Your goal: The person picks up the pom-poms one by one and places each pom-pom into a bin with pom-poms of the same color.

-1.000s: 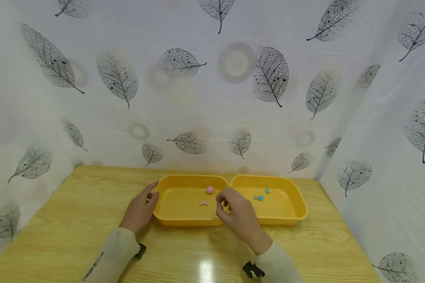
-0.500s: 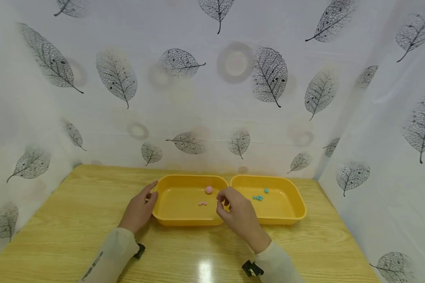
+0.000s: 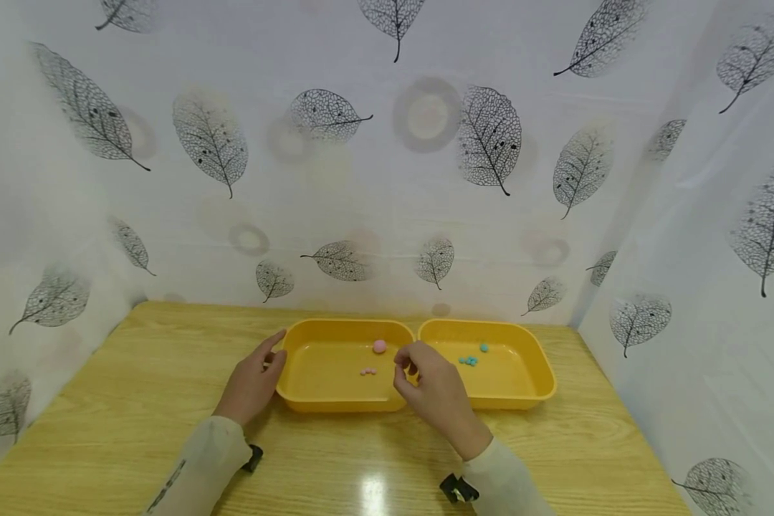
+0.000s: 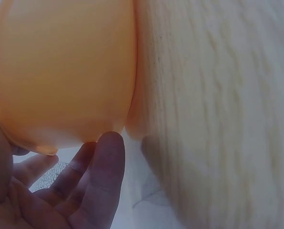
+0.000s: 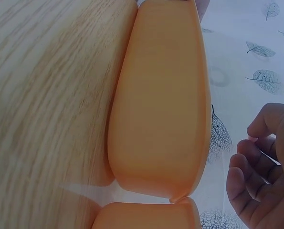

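Sorting looks partly done, with pink beads (image 3: 369, 371) in the left tray (image 3: 309, 394) and blue beads (image 3: 469, 360) in the right tray (image 3: 542, 380), while the left hand (image 3: 251, 383) rests relaxed against the left tray's rim and the right hand (image 3: 428, 387) curls its fingertips together, any bead between them hidden.

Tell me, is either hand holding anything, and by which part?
The left hand rests against the left end of the left yellow tray. The right hand has curled fingers above the trays' junction; whether they pinch anything cannot be told.
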`<state>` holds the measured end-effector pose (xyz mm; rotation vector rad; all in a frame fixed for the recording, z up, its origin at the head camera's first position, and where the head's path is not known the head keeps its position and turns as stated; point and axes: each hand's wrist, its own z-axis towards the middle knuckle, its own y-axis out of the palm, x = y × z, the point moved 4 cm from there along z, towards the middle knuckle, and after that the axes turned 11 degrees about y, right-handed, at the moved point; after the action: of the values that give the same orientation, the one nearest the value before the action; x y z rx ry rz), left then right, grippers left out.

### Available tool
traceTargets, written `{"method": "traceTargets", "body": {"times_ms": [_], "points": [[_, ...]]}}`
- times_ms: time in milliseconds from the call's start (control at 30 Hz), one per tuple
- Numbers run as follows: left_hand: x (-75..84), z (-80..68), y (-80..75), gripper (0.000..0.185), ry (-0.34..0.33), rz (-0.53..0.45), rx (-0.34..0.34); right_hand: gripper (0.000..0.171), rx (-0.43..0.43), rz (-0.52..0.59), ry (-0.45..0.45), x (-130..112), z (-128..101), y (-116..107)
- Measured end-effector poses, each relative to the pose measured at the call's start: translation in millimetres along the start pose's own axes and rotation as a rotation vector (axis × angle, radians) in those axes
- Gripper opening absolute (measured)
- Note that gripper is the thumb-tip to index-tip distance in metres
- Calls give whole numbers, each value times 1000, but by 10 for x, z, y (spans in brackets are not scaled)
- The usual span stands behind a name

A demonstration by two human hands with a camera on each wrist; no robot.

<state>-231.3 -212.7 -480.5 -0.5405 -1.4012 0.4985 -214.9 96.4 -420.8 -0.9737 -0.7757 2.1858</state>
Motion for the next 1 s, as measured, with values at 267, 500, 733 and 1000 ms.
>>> {"method": "traceTargets", "body": {"times_ms": [267,500,733,1000], "points": [[2,-3,-12,56,21,-6,-1,0,0,-33,8,18,10,5],[10,-14,-10,56,15,-8,-8,3,-21,-38,24,48,-1,30],[17,-28,-4,56,18,-16,-7,15,-7,-49,27,51,-18,34],[-3,-4,10,56,11,-8,-6,14,-24,-26,68,96,48,72]]}}
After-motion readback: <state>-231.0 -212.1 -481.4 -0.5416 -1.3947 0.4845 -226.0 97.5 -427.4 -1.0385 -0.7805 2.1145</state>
